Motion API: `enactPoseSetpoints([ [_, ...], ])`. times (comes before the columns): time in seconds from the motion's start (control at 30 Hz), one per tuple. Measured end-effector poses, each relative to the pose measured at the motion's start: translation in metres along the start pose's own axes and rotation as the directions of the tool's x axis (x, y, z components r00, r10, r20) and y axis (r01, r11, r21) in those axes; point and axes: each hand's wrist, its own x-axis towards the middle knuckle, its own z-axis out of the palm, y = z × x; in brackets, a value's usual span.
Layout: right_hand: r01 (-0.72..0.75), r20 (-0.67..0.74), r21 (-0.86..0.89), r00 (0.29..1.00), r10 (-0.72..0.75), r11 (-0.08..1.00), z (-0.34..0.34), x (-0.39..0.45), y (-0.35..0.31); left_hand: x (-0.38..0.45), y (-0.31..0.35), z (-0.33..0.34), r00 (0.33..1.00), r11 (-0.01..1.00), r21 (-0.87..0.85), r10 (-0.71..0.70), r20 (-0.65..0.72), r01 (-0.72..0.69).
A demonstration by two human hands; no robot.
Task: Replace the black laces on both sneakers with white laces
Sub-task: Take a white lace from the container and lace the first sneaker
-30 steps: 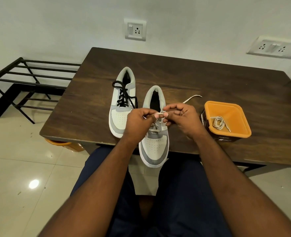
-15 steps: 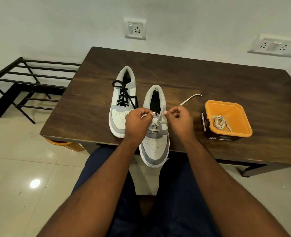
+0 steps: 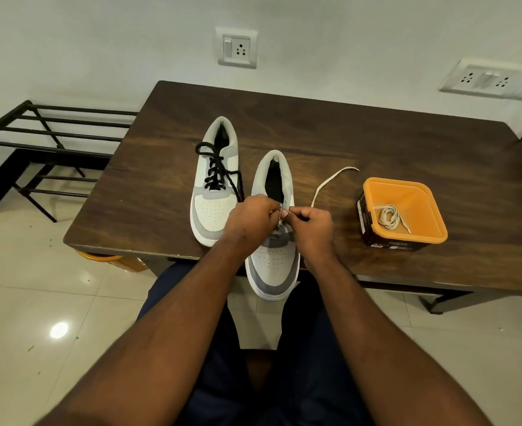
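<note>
Over rt sneaker [image 3: 273, 253], both hands pinch thin white lace [image 3: 327, 182] w/ curled fingers.

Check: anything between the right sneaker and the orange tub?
Head view: only the white lace's loose end on bare table, between right sneaker and orange tub.

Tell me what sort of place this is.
Probably a room in a home: a dark wooden table pushed against a plain white wall with switch-and-socket plates, a glossy tiled floor, and a black metal rack, possibly for shoes, standing beside the table.
</note>
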Motion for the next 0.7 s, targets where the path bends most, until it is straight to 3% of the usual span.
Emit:
enactPoseSetpoints([
  [0.27, -0.024, 0.034, 0.045, 0.999, 0.023, 0.999, -0.002, 0.001, 0.004, -0.007, 0.000, 0.012, 0.986, 0.967, -0.256, -0.046, -0.158, 0.004],
  [0.47, -0.026, 0.047, 0.009, 0.999, 0.025, 1.000, -0.003, 0.000, 0.003, -0.006, 0.008, 0.013, 0.979, 0.974, -0.216, -0.109, -0.175, 0.070],
  [0.7, -0.061, 0.178, 0.043, 0.983, 0.053, 0.997, -0.017, 0.016, -0.002, -0.004, 0.007, 0.012, 0.984, 0.964, -0.247, -0.137, -0.119, 0.104],
])
